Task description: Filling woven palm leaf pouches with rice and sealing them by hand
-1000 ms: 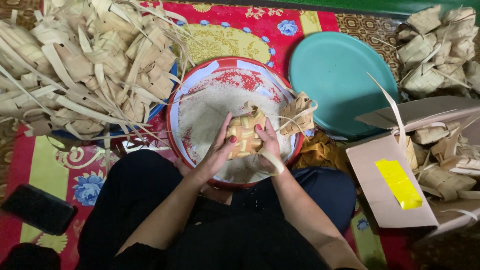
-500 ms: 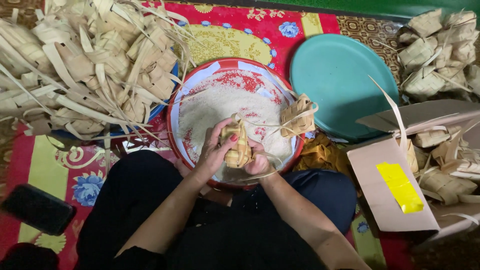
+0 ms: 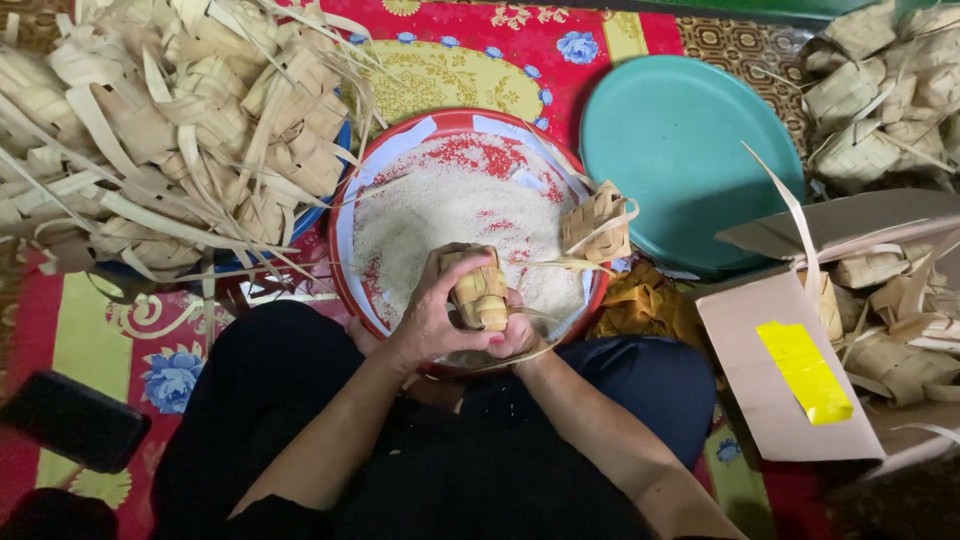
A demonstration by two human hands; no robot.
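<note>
Left hand (image 3: 435,320) and right hand (image 3: 515,335) both grip a woven pouch (image 3: 478,290) over the rice tray (image 3: 345,240). Another pouch (image 3: 597,220) sits at the tray's right rim. Leaf heap (image 3: 150,130) crowds the left edge.

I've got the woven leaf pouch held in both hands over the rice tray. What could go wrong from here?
Rice may spill: the woven pouch sits near the near rim of the rice tray, so grains could fall into the lap. The loose leaf strip trailing from it could snag the second pouch lying on the rice and drag it. With the left hand wrapped around and the right hand beneath, a tight squeeze might loosen the weave.
</note>
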